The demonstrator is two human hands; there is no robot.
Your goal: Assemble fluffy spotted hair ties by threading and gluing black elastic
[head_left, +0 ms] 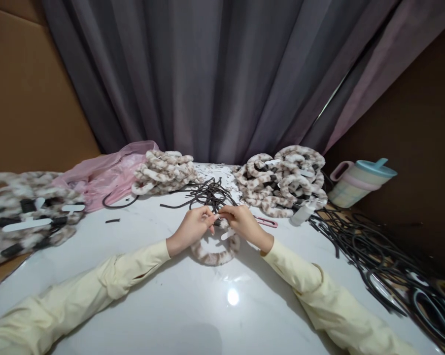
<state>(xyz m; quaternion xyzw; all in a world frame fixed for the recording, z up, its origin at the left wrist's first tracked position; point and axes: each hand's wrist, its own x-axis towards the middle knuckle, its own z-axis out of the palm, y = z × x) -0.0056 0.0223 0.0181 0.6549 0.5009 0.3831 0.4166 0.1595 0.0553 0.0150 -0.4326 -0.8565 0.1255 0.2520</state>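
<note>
A plush ring (215, 258), white with brown patches, lies on the white table just below my hands. Dark material shows at its upper edge, and a white tag (227, 234) hangs from its right side. My left hand (195, 226) has thumb and fingers closed at the top of the ring. Fingertip to fingertip with it, my right hand (244, 224) pinches at the same spot. The small part between the fingertips is mostly hidden. Right behind the hands lies a heap of dark cords (212, 193).
Plush ring piles stand at back left (166, 172), back right (287, 177) and far left (8, 207). Near them are a pink plastic bag (107, 172), a small clear bottle (304, 213), a pink-handled tool (266, 222), a lidded cup (355, 185) and tangled black cords (370, 251).
</note>
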